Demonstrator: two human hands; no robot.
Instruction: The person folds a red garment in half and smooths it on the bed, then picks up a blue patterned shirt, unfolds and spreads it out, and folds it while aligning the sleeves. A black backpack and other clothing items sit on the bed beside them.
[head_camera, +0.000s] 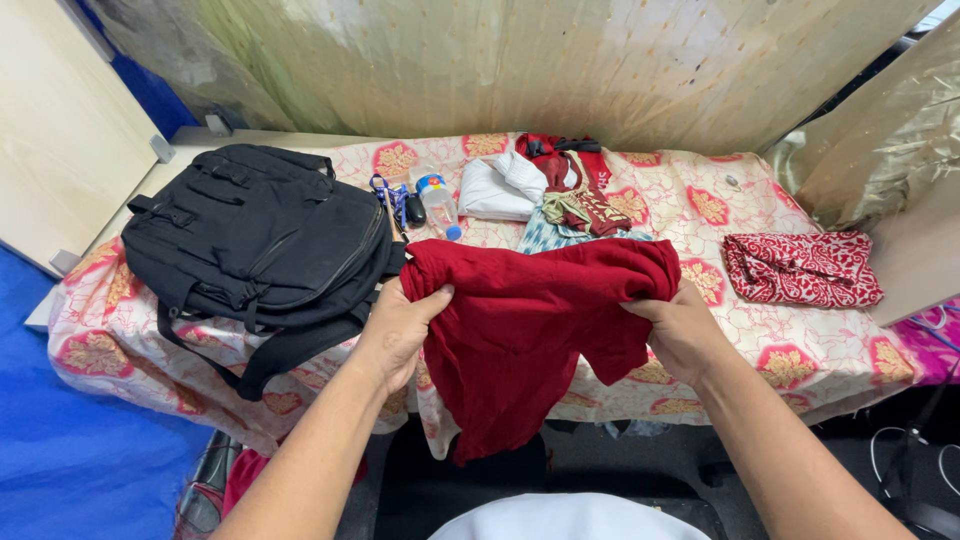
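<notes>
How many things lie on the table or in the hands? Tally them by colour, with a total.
Red, dark garment held by left hand and right hand: 1
Red patterned folded cloth: 1
Black backpack: 1
White folded cloth: 1
Mixed-colour clothes pile: 1
Clear bottle: 1
Total: 6

Matt red cloth garment (530, 320), black fabric backpack (260, 235)

Head camera looks down, close over table (830, 345)

Bottle: a small clear plastic bottle with a blue cap (439, 205) lies on the floral tablecloth (760, 205), just right of the black backpack (260, 235).
Labels, signs, screens: none visible.
</notes>
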